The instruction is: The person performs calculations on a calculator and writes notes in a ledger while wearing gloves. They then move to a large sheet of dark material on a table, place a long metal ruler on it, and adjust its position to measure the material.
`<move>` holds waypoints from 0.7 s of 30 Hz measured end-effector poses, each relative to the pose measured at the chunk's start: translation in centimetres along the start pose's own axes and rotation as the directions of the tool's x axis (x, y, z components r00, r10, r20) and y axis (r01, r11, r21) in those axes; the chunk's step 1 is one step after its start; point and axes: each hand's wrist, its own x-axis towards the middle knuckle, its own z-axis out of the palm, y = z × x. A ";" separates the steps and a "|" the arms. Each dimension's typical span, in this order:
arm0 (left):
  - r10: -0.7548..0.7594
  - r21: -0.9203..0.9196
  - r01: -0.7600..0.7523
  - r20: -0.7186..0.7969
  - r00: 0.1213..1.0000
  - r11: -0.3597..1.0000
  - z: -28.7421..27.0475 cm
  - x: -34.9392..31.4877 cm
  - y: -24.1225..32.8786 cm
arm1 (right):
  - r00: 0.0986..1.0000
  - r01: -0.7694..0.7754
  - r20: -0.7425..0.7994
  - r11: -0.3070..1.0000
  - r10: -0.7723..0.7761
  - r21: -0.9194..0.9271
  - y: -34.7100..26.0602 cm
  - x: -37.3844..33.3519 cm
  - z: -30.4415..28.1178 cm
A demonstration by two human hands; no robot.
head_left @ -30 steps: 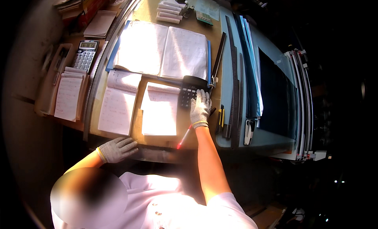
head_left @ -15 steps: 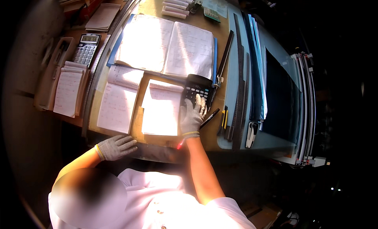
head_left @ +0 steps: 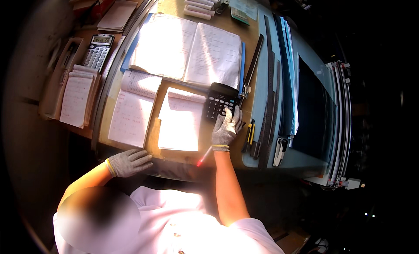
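My right hand (head_left: 227, 127), in a grey knit glove, lies with its fingers spread on the lower keys of a black calculator (head_left: 219, 99) and holds nothing. A red pen (head_left: 203, 157) shows just beside that wrist at the desk's front edge, its upper end hidden by the wrist. Left of the calculator lies a small open notepad (head_left: 179, 123), and further left another open notebook (head_left: 133, 112). My gloved left hand (head_left: 127, 162) rests flat on the dark front edge of the desk, empty, fingers loosely apart.
A large open ledger (head_left: 187, 51) on a blue folder lies behind the notepads. A grey calculator (head_left: 97, 53) and a paper pad (head_left: 76, 99) sit on a side shelf at left. Long rulers (head_left: 267, 105), pens (head_left: 249, 134) and a stapler (head_left: 279, 151) lie at right, chalk-like sticks (head_left: 198, 5) at the back.
My right hand drew back a little toward me, then moved forward again over the calculator keys. The left hand has stayed at the desk's front edge.
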 end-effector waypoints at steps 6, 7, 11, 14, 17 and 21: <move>-0.008 0.007 0.008 0.008 1.000 1.000 0.0 0.0 0.0 | 0.994 0.009 0.107 0.998 -0.003 -0.060 0.9 0.1 0.0; -0.007 0.008 0.007 0.014 1.000 1.000 -0.1 0.1 0.1 | 0.997 0.029 0.076 0.999 -0.028 -0.012 0.2 0.4 0.3; -0.004 0.020 0.004 0.028 1.000 1.000 -0.4 0.2 -0.1 | 0.992 0.067 0.112 0.997 -0.061 -0.044 -1.6 1.0 1.4; -0.009 0.020 0.009 0.031 0.999 1.000 -0.3 0.2 0.1 | 0.991 0.062 0.119 0.998 -0.060 -0.016 -1.4 0.8 1.2; -0.015 -0.012 0.015 0.011 1.000 1.000 -1.1 0.5 0.2 | 0.999 0.022 0.046 0.996 -0.025 0.081 -0.8 -0.3 0.4; -0.004 0.015 0.003 0.015 1.000 1.000 -0.4 0.2 0.1 | 0.997 -0.026 0.065 0.999 0.029 -0.037 0.7 -2.5 -0.3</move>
